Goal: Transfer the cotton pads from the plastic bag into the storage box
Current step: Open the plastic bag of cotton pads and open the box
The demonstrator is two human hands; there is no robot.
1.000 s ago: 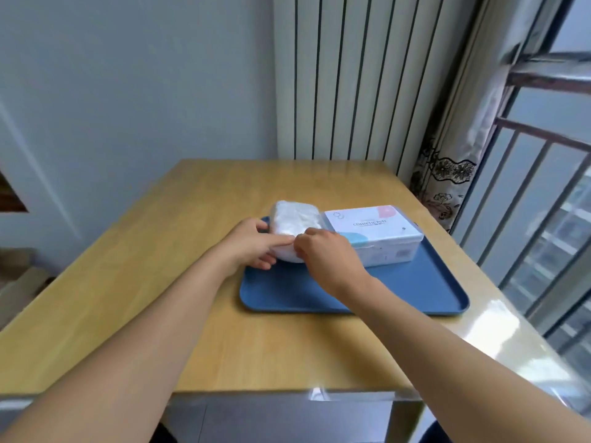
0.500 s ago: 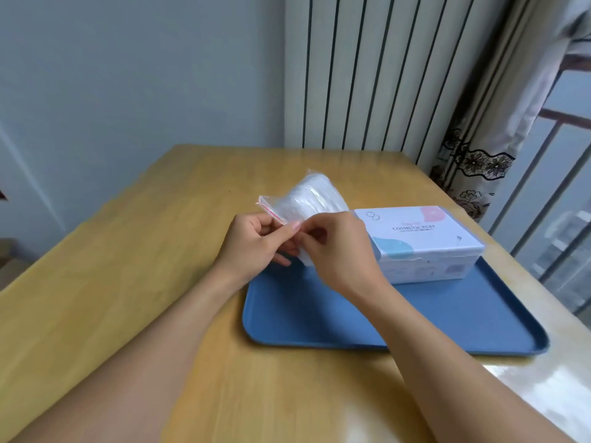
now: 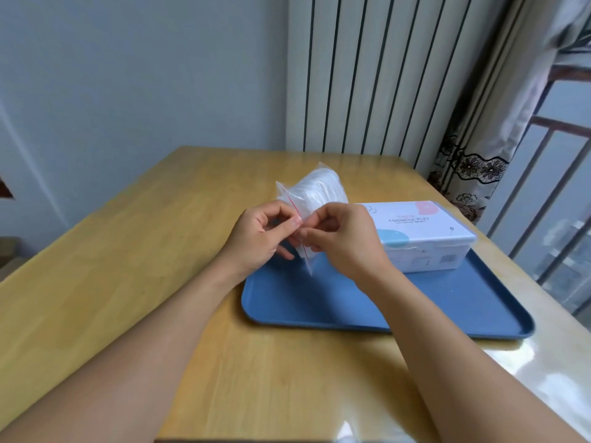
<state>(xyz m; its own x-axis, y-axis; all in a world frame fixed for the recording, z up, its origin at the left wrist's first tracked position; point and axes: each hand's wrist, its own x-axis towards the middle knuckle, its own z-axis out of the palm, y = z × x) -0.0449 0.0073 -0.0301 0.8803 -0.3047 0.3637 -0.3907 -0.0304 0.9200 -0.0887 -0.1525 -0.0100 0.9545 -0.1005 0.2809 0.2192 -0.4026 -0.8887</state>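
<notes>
A clear plastic bag (image 3: 315, 193) with a red zip strip holds a stack of white round cotton pads (image 3: 323, 187). It is lifted above the left end of the blue tray (image 3: 319, 302), its zip edge turned toward me. My left hand (image 3: 259, 235) and my right hand (image 3: 345, 241) each pinch that zip edge from opposite sides, fingertips nearly touching. The white storage box (image 3: 425, 238), printed "COSMETIC PUFF", lies on the tray to the right of my hands with its lid closed.
The tray lies on a wooden table (image 3: 128, 282). A white ribbed radiator (image 3: 367, 75) stands behind the table, and a patterned curtain (image 3: 473, 155) and window railing (image 3: 556, 193) are at the right. A grey wall is at the left.
Both hands lifted the bag off the tray and turned its zip edge toward me. The fingers now pinch the zip strip from both sides; the box stayed put.
</notes>
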